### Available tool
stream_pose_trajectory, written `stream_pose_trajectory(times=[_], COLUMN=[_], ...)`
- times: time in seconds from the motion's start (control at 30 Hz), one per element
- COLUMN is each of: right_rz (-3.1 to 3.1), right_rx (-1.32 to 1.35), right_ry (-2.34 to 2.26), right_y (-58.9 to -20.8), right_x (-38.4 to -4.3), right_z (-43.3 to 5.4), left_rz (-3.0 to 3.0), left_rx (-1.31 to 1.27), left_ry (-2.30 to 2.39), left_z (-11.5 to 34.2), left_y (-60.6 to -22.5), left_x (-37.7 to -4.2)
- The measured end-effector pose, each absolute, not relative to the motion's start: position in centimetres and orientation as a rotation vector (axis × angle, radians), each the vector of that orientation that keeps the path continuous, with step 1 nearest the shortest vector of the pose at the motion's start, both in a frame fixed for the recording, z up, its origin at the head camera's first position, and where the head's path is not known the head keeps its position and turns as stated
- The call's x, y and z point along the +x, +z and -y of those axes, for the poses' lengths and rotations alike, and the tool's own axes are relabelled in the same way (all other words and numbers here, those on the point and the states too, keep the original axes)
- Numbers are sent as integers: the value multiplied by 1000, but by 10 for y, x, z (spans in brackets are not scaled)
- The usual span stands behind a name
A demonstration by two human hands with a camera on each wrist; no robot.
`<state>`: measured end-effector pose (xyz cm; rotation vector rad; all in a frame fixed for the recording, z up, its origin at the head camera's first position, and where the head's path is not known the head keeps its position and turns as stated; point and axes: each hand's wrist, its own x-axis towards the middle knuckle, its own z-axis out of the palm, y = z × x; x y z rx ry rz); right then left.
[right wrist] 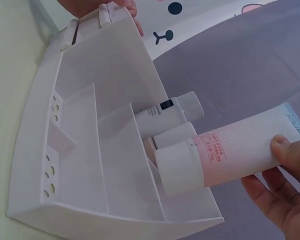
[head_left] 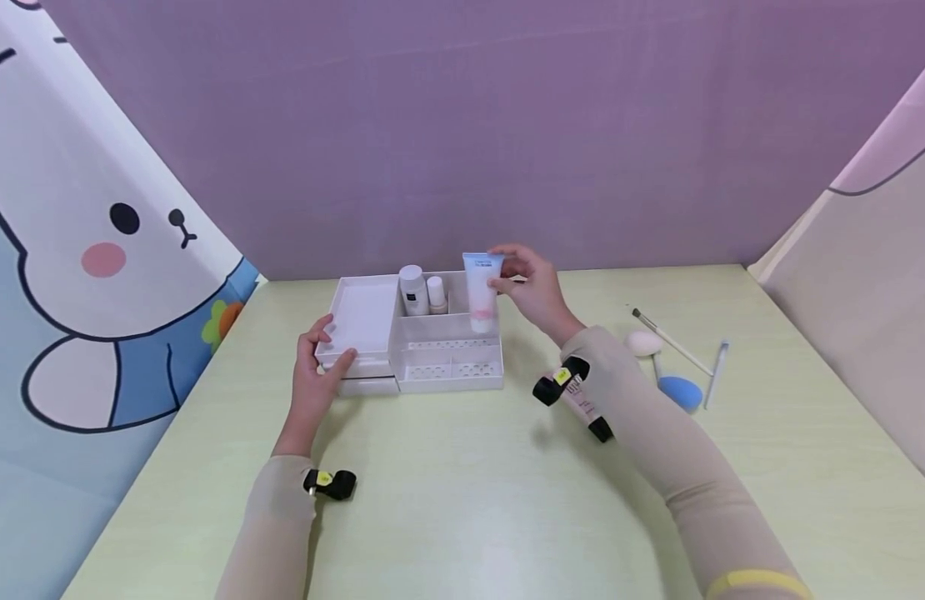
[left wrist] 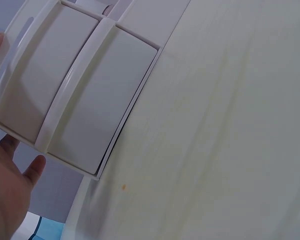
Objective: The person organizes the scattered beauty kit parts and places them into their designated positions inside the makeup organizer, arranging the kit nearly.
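- The right hand's [head_left: 533,287] grip pinches the white-and-pink tube [head_left: 481,292], cap down, at the back-right of the organizer [head_left: 365,307], beside two bottles [head_left: 413,292].
- The left hand's [head_left: 318,360] grip holds the organizer's front-left part, thumb apart from fingers.
- The organizer stands near the far edge of the surface [head_left: 447,492], which stretches widely before it.
- Front-right of the organizer, a wrist camera [head_left: 547,391] partly hides a black-capped tube [head_left: 585,407].
- Whether the held cap has passed the organizer's rim is unclear.
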<state>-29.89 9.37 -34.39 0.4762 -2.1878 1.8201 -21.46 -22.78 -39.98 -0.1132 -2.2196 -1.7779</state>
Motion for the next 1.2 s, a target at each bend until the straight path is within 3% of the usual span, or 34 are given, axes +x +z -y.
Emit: stream_pose_trajectory(times=[0.5,0.87,1.2], right_rz=[2226,2205,2226], right_rx=[485,483,481], right_ry=[1695,1681,1688], right_y=[-339,-341,-350], right_x=[-308,-318,-326], right_z=[-82,-76,-69], left_rz=[2237,2181,2193], left_rx=[-112,-138,-135], left_ry=[-1751,-1744,-1773], left_z=[227,239,237], left_y=[-399,-427,-420], left_x=[-213,-230,-226])
